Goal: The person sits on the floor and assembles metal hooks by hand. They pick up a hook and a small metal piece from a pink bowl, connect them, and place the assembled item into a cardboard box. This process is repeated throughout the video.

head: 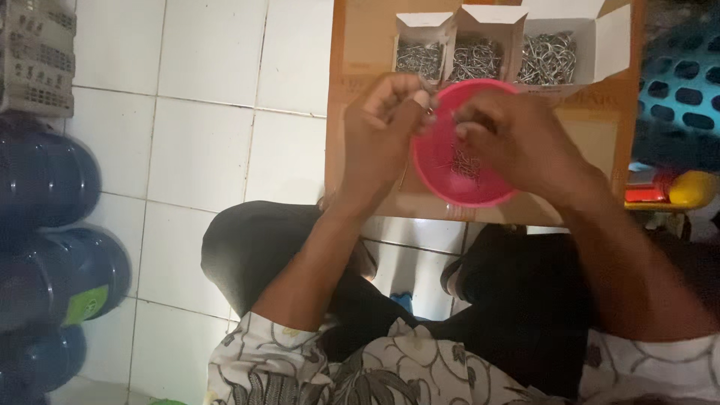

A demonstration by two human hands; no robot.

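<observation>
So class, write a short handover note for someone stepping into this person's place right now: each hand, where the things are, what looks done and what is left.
Left hand: pinching a small metal piece at the bowl's rim.
Right hand: fingers bunched over the pink bowl; what it holds cannot be told.
The bowl sits on a cardboard sheet and holds a few metal pieces.
Behind it stand three open white boxes, each with a heap of metal hooks.
Done: a few pieces are in the bowl.
Left: the boxes are well filled.

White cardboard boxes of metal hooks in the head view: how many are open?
3, side by side on the brown cardboard sheet beyond the pink bowl: left box, middle box, and larger right box. Any others past the top edge would be hidden.
</observation>
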